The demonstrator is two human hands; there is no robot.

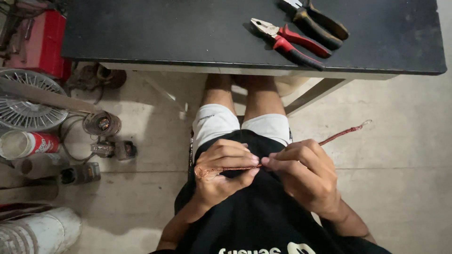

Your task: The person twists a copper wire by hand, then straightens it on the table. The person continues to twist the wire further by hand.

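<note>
Sitting at a black table (188, 33), a person holds a thin copper-coloured wire (235, 168) in front of their black shirt, near the bottom middle of the view. The left hand (223, 171) is curled almost closed and pinches the wire, and a small loop of wire pokes out at the left side of that hand. The right hand (303, 174) is also curled in, and its fingertips pinch the same wire just beside the left hand's fingertips, so the two hands almost touch. From the right hand the wire runs up and to the right as a twisted reddish strand (343, 133) with a tiny pale loop at its far end. On the far right part of the table lie pliers with red and black handles (292, 44), and just beyond them lies a second tool with dark and brownish handles (318, 21). The two tools are close together but well apart from the hands. On the floor at the left stands a can with a red and white label (28, 144), lying on its side with its open pale end facing left. Near it are small dark metal parts (113, 149) and a round metal fan grille (28, 106). A red box (44, 42) sits at the far left, and a white round container (42, 233) is at the near left corner.
</note>
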